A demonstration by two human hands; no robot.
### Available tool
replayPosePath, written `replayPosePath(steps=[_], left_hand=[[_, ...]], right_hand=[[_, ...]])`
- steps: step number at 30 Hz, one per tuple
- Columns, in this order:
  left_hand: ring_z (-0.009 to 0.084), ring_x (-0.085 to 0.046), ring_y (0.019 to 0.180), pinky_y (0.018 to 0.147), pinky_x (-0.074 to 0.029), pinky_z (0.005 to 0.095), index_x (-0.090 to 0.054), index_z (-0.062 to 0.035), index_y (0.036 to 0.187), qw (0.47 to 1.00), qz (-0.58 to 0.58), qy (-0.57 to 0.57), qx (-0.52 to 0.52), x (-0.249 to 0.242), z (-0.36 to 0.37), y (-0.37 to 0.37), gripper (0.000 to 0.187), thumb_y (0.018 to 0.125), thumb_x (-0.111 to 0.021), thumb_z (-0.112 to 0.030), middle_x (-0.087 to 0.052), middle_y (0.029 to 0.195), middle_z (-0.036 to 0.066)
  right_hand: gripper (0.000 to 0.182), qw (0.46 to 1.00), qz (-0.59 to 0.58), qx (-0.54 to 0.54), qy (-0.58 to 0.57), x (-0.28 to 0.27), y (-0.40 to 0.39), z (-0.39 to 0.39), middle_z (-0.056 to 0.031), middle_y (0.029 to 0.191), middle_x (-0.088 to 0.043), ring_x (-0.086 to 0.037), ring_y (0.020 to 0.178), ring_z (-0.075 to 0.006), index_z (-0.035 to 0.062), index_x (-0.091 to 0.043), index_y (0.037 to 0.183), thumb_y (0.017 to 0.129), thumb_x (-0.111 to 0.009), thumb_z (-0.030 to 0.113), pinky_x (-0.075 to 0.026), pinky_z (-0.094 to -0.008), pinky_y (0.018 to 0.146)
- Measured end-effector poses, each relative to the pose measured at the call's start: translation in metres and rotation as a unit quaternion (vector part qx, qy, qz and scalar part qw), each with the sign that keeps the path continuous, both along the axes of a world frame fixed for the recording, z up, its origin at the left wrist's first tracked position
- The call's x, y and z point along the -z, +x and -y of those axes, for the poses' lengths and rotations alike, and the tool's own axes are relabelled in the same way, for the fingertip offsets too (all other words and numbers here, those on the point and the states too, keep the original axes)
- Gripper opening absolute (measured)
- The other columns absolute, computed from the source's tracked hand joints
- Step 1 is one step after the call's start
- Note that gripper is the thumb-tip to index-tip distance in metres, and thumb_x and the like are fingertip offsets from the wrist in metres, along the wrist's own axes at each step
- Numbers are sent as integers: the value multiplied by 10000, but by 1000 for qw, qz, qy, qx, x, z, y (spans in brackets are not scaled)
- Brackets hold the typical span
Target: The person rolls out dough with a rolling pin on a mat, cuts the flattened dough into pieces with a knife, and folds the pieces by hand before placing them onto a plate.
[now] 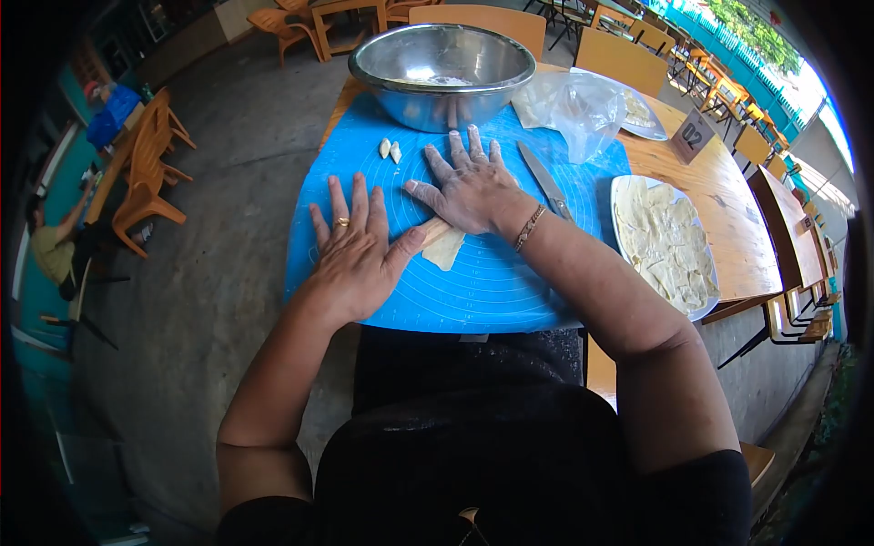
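Observation:
My left hand [353, 241], a ring on one finger, lies flat with its fingers stretched out. Beside it, floury and spread wide, is my right hand [466, 187]. Both palms press on a wooden rolling pin [435, 230], which shows only between them. Under the pin lies a thin piece of dough [443, 251], partly covered by the right hand. All of this is on a blue silicone mat [473, 300]. Two small dough pieces [390, 151] sit beyond my left fingertips. A knife [544, 180] rests to the right of my right hand.
A large steel bowl [428, 96] with some white flour stands at the back of the mat. A clear plastic bag [578, 109] lies beside it. Rolled dough sheets cover a plate [617, 218] at the right. A "02" table sign [694, 136] stands behind. A person [59, 241] sits far left.

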State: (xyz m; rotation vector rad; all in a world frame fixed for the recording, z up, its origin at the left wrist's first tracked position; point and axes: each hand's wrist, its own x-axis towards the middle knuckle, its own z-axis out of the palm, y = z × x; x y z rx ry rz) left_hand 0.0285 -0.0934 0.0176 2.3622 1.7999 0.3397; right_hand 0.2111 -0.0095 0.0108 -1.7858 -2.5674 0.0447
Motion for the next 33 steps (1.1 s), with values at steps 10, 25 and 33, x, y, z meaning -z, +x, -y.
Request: replayPosePath(steps=[10, 25, 33], left_hand=[[447, 195, 1456, 1120, 133, 642, -79, 83, 1522, 995, 53, -62, 52, -1, 15, -1, 1050, 908, -83, -768, 49, 1591, 303], [493, 63, 1469, 1088, 70, 718, -251, 181, 1442, 982, -93, 90, 139, 9, 49, 10, 1134, 866, -288, -796, -50, 1576, 337], [498, -5, 1470, 1123, 0, 686, -259, 184, 1433, 978, -86, 82, 173, 6, 77, 18, 971, 927, -465, -619, -117, 1556, 355]], right_hand=[[836, 997, -53, -22, 60, 10, 16, 23, -277, 1570, -214, -81, 1485, -439, 70, -263, 1541, 971, -181, 676, -79, -585, 1187], [814, 981, -129, -57, 135, 18, 41, 65, -312, 1506, -325, -205, 1442, -488, -73, -363, 1448, 984, -340, 595, -178, -610, 1155], [797, 981, -88, -66, 159, 19, 57, 106, -356, 1453, -365, -251, 1419, -503, -122, -402, 1395, 978, -396, 558, -201, -612, 1143]])
